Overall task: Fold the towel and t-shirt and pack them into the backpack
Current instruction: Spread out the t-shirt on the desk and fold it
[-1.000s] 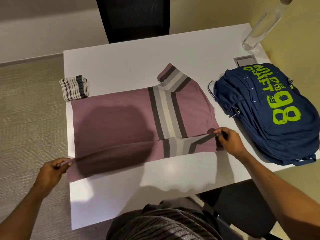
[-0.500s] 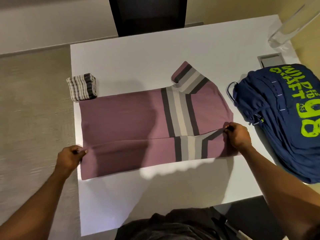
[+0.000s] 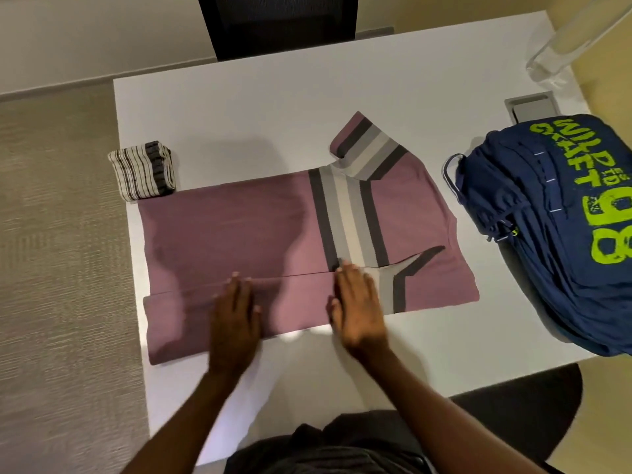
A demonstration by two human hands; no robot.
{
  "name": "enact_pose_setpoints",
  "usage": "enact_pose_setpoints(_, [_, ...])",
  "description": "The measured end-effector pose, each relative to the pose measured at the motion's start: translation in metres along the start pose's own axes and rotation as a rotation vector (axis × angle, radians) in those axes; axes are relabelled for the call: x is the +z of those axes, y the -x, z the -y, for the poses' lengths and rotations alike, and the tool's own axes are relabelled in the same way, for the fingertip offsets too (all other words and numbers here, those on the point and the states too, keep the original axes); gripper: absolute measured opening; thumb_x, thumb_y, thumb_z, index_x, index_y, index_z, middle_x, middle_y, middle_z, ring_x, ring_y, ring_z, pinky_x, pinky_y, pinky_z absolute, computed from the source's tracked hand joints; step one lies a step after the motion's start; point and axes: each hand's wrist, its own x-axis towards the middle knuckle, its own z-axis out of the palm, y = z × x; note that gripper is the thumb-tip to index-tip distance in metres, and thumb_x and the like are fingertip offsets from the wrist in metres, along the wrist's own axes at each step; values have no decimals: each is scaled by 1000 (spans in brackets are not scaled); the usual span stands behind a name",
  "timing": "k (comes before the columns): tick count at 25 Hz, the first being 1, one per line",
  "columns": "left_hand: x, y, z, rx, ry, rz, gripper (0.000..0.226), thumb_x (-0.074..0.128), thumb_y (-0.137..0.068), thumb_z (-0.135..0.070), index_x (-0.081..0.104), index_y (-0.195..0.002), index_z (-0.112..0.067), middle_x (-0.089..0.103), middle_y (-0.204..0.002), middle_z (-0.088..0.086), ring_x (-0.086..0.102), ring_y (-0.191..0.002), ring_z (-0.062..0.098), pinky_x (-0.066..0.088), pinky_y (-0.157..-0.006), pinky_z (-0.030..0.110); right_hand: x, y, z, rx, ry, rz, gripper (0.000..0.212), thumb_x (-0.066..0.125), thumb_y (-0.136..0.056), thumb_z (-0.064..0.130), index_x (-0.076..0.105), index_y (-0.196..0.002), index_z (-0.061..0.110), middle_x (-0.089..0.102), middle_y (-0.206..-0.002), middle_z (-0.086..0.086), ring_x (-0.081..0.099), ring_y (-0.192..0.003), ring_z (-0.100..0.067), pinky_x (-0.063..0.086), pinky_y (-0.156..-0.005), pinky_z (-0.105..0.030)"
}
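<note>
- Striped towel (image 3: 143,172): already folded into a small block, sitting at the far left corner of the white table (image 3: 273,107), just touching the shirt's far edge. Not packed yet.
- Mauve t-shirt (image 3: 256,230) with grey chest stripes: spread lengthwise across the middle of the table. The near long side is turned over onto the body, and the near sleeve is tucked in with it. The far sleeve sticks out unfolded.
- Judgement: first lengthwise fold made. The far side, the crosswise folds and all the packing remain.
- Navy backpack (image 3: 564,234) with lime lettering: lies at the right end of the table, just beside the shirt's collar end. Whether it is unzipped, I cannot tell.
- Left hand (image 3: 236,313): flat, fingers straight and together, palm pressing the folded flap near its middle.
- Right hand (image 3: 359,302): likewise flat on the flap, fingertips at the fold edge by the stripes.
- Change from half a second ago: each hand then pinched one end of the flap, left at the hem and right at the shoulder. Both have let go and come inward to smooth it down. The flap lies flatter.
</note>
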Motion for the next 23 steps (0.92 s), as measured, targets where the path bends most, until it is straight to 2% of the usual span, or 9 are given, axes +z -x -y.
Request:
enact_pose_setpoints(3, [36, 16, -50, 12, 106, 132, 67, 42, -105, -27, 15, -166, -19, 5, -175, 1, 3, -162, 20, 4, -131, 47, 33, 18, 30, -101, -4, 239, 58, 43, -111, 28, 25, -162, 8, 17, -172, -7, 10, -161, -24, 25, -124, -55])
enact_pose_setpoints(5, [45, 16, -48, 0, 24, 140, 69, 35, -107, -32, 3, -167, -22, -5, -175, -1, -6, -162, 20, 1, -130, 50, 36, 20, 19, -62, 40, 310, 58, 37, -113, 33, 21, -164, 12, 13, -173, -4, 5, -161, -22, 21, -126, -55])
enact_pose_setpoints(8, [40, 14, -5, -32, -188, 99, 67, 27, -107, -42, 4, -167, -22, -1, -175, 5, -2, -162, 28, 9, -127, 60, 21, 21, -20, -31, 187, 326, 59, 38, -112, 34, 22, -164, 11, 16, -172, -7, 9, -161, -26, 23, -124, -58])
enact_pose_setpoints(11, [20, 18, 48, -155, -222, 78, 68, 21, -106, -52, 5, -167, -26, 1, -175, 6, 0, -162, 30, 11, -125, 64, -5, 18, -69, 85, 284, 402, 64, 26, -111, 43, 2, -166, 21, -5, -175, -1, -7, -161, -22, 10, -128, -56])
enact_pose_setpoints(13, [3, 24, 72, -281, -224, 6, 68, 23, -107, -52, 7, -167, -25, 7, -174, 12, 7, -161, 35, 15, -123, 67, -18, 21, -98, 201, 305, 409, 65, 14, -110, 50, -6, -166, 23, -12, -174, 0, -13, -160, -21, 4, -130, -54])
enact_pose_setpoints(15, [-9, 30, 85, -372, -244, -52, 68, 28, -108, -51, 13, -167, -21, 18, -171, 21, 19, -157, 42, 23, -119, 68, -31, 22, -120, 358, 320, 382, 69, 9, -108, 54, -3, -166, 18, -8, -174, -6, -10, -160, -26, 5, -130, -53])
enact_pose_setpoints(18, [-18, 30, 91, -429, -224, -19, 74, 28, -104, -58, 15, -167, -20, 22, -169, 23, 22, -155, 46, 25, -116, 70, -47, 15, -138, 558, 256, 328, 84, 12, -102, 65, -1, -165, 11, 3, -173, -16, 0, -160, -34, 1, -130, -47])
enact_pose_setpoints(20, [-19, 27, 90, -457, -207, 12, 77, 27, -102, -61, 13, -167, -22, 21, -170, 22, 19, -156, 46, 24, -117, 72, -52, 11, -140, 596, 224, 358, 91, 12, -98, 70, -1, -165, 10, 4, -172, -18, 0, -160, -36, -4, -127, -40])
enact_pose_setpoints(23, [-17, 34, 89, -455, -207, 22, 78, 26, -101, -62, 9, -167, -26, 18, -171, 20, 15, -157, 44, 21, -117, 72, -54, 23, -136, 597, 237, 364, 91, 11, -99, 71, -3, -165, 10, 1, -172, -18, -1, -160, -36, -5, -127, -40])
